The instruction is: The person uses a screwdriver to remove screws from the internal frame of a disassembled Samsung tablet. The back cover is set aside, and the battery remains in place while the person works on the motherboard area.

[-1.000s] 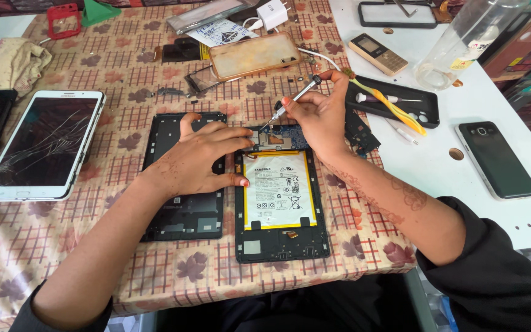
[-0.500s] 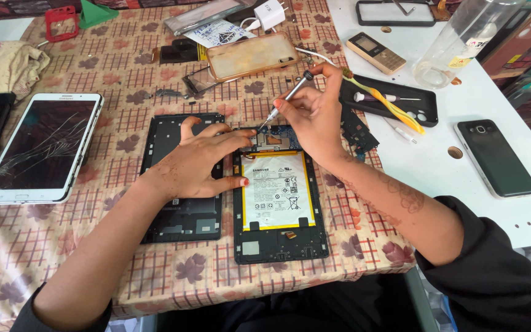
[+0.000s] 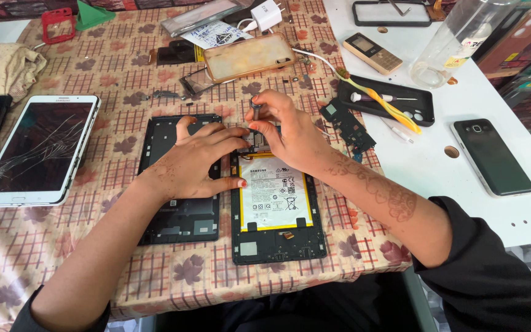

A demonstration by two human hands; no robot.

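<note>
Both hands work the opened tablet near the tabletop's front edge: left hand lies open, pressing its frame, while right hand grips an upright screwdriver at its top end, seemingly unscrewing, needing steady vertical pressure.

Cracked white tablet (far left), black smartphone.

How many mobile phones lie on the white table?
2: a gold keypad phone near the far edge, and a black smartphone, back up, at the right. Others may lie out of view.
</note>
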